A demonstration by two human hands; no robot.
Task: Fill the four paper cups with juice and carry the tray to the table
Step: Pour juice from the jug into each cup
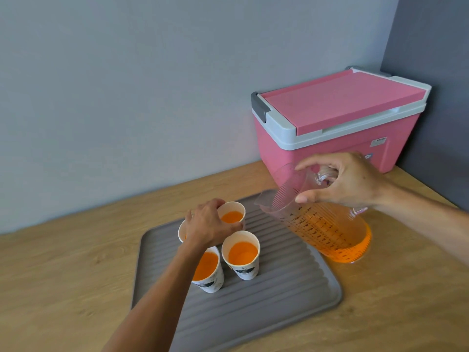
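Left hand (pixel 212 223) fingers gripping far cup (pixel 232 215) on tray (pixel 279 288), right hand (pixel 347 182) fingers closed on jug (pixel 322 224) — tilted, right of cups.

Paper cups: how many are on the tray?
4, all on the grey tray: far cup, left cup mostly hidden under the left hand, front cup, right cup.
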